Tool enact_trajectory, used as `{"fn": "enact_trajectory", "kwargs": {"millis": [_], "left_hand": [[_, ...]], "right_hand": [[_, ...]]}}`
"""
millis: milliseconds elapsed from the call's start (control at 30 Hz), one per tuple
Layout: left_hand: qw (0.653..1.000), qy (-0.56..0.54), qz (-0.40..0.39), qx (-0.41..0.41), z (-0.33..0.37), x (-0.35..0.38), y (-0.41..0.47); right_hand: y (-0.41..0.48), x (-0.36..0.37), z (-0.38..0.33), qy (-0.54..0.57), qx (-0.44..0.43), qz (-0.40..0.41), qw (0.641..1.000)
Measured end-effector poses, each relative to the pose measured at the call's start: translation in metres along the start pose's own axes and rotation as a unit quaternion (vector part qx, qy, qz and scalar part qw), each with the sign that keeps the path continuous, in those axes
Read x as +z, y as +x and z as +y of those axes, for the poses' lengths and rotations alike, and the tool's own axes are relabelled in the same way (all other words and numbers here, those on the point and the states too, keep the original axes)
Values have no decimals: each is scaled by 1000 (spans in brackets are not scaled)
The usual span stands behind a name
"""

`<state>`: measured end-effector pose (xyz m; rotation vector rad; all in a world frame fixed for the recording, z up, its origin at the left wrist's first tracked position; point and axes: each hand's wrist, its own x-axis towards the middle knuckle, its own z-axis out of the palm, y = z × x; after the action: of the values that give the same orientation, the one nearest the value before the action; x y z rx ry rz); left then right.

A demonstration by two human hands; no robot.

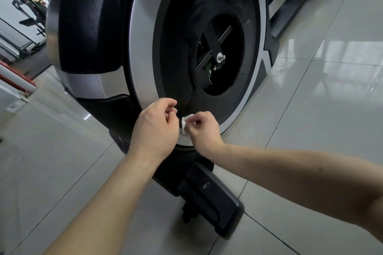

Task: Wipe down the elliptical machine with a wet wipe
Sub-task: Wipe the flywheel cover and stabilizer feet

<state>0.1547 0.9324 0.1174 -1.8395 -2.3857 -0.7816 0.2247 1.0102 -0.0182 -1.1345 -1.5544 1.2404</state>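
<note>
Wipe (186, 122), a small crumpled wad, soft, light and probably slippery, is pinched by the right hand (204, 128) at the lower silver rim (143, 64) of the elliptical machine (83, 16), best gripped at its bunched middle, while the left hand (155, 124) hovers beside, fingers curled on nothing.

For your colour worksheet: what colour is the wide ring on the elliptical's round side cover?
The ring is plain silver-grey, seen best in the head view.
</note>
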Motion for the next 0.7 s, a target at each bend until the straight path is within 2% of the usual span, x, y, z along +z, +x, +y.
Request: {"fn": "enact_trajectory", "kwargs": {"millis": [167, 267, 433, 567, 633, 700], "left_hand": [[1000, -16, 8, -1, -2, -1, 3], [1000, -16, 8, 4, -4, -1, 1], [1000, 2, -8, 14, -6, 5, -2], [1000, 17, -26, 3, -5, 12, -3], [1000, 16, -24, -2, -4, 15, -2], [1000, 15, -22, -2, -4, 16, 0]], "right_hand": [[9, -3, -34, 107, -86, 30, 990], [4, 1, -12, 94, -133, 25, 986], [11, -5, 46, -11, -27, 3, 1000], [29, -16, 74, -68, 70, 6, 995], [27, -13, 68, -57, 87, 17, 994], [11, -5, 45, -20, 59, 11, 998]]}}
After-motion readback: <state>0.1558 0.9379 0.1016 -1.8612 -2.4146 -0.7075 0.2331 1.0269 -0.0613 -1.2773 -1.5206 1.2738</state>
